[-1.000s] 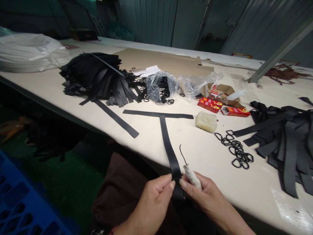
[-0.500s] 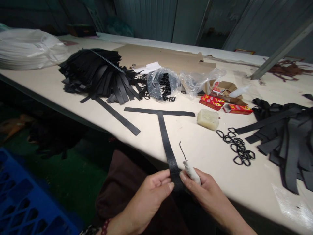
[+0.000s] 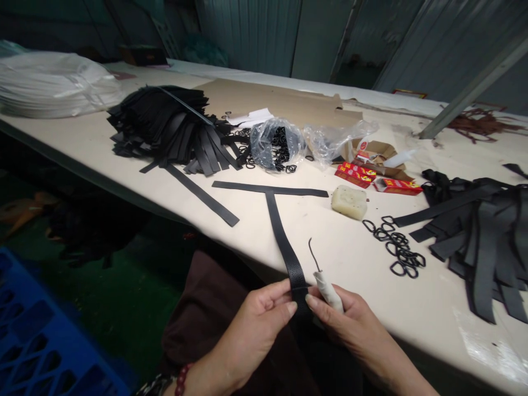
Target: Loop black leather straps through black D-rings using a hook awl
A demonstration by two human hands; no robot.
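Note:
A long black strap (image 3: 284, 242) runs from the table down over its front edge to my hands. My left hand (image 3: 264, 316) pinches the strap's left side between thumb and fingers. On the right side of the strap, my right hand (image 3: 344, 316) grips it by thumb and finger, and also holds a hooked awl (image 3: 328, 289) with a pale wrapped handle, its curved tip pointing up. The strap's far end meets a crosswise black strip (image 3: 247, 187). Another black strip (image 3: 202, 195) lies slantwise to the left.
Black strips (image 3: 160, 124) are piled at the back left, more (image 3: 490, 231) at the right. Black rings (image 3: 398, 250), a wax block (image 3: 348, 202), red boxes (image 3: 355, 175) and a plastic bag (image 3: 276, 146) sit between. A blue crate (image 3: 45, 330) stands at lower left.
The view has shifted slightly. Both hands, with the strap and awl, appear a little further right; their grips look the same.

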